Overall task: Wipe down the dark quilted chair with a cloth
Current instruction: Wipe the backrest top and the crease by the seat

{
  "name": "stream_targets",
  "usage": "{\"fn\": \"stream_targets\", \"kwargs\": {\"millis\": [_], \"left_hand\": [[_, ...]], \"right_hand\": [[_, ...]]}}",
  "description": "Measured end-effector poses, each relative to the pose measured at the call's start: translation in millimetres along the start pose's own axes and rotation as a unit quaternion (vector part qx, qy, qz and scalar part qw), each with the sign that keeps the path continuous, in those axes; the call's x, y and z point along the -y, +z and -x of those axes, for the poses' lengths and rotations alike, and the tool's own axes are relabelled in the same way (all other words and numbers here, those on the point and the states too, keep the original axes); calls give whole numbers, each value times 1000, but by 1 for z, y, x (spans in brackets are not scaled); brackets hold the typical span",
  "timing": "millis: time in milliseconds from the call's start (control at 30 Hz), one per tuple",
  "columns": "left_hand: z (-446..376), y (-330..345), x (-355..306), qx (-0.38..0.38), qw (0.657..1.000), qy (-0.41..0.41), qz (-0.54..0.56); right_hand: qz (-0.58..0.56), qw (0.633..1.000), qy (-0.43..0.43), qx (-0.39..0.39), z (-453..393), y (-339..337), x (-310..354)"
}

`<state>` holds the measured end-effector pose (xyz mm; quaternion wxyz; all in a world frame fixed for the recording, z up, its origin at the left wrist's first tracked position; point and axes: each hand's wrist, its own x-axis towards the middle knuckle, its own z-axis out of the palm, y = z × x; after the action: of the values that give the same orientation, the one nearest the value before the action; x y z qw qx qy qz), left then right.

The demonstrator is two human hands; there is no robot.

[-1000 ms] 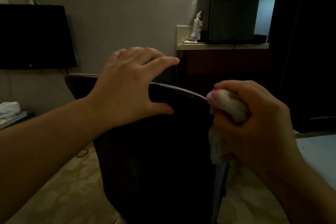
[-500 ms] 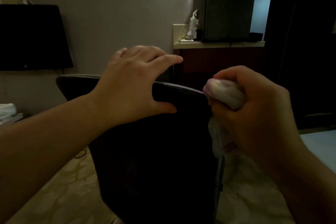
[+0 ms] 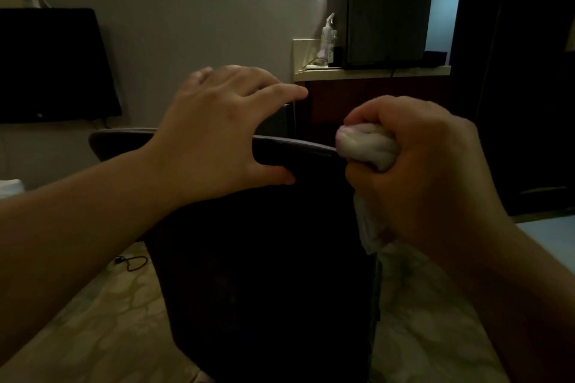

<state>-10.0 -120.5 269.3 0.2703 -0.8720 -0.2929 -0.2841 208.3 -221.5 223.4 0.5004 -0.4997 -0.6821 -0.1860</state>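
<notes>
The dark chair [image 3: 264, 274] stands right in front of me, its back turned toward the camera and its quilting lost in the dim light. My left hand [image 3: 217, 130] reaches over the top edge of the backrest, fingers spread and extended beyond it, thumb against the back. My right hand [image 3: 413, 171] grips a bunched white cloth [image 3: 364, 146] at the backrest's upper right corner, and a tail of cloth hangs below my fist along the chair's right edge.
A dark screen [image 3: 53, 65] hangs on the left wall. Behind the chair, a counter [image 3: 370, 73] carries a black mini fridge [image 3: 382, 6] and a spray bottle [image 3: 328, 37]. A cable [image 3: 132, 261] lies on the marbled floor. A dark wardrobe [image 3: 522, 78] fills the right.
My right hand has carried the cloth slightly up along the backrest's right corner. My left hand has stayed at the top edge, and the view has shifted a little.
</notes>
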Motion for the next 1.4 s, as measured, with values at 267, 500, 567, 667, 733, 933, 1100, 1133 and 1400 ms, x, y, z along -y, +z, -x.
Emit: {"fn": "stream_targets", "kwargs": {"millis": [267,500,567,667,733,933,1100,1133,1400], "left_hand": [[2,4,-7,-5,1000,-8,18],[-8,4,-17,4,1000,-5,14],[-8,3,-17,9,1000,-4,18],[-2,-2,-13,15,1000,2,18],[0,-4,-9,24,1000,8,-1],[-14,-1,-12,30,999,34,-27],[-32,-2,-16,57,997,34,-36],[-35,-2,-18,66,997,33,-38],[-53,3,-33,103,994,37,1]], "right_hand": [[-26,995,94,8,22,-17,-22],[60,997,-2,48,-12,-10,1],[40,999,10,28,-7,-12,-5],[27,999,30,6,7,-18,-15],[39,998,45,5,12,-23,-22],[65,995,78,2,11,-29,-32],[78,996,33,2,-1,-30,-32],[89,996,14,12,-4,-31,-32],[96,990,78,74,-7,-56,-58]]}}
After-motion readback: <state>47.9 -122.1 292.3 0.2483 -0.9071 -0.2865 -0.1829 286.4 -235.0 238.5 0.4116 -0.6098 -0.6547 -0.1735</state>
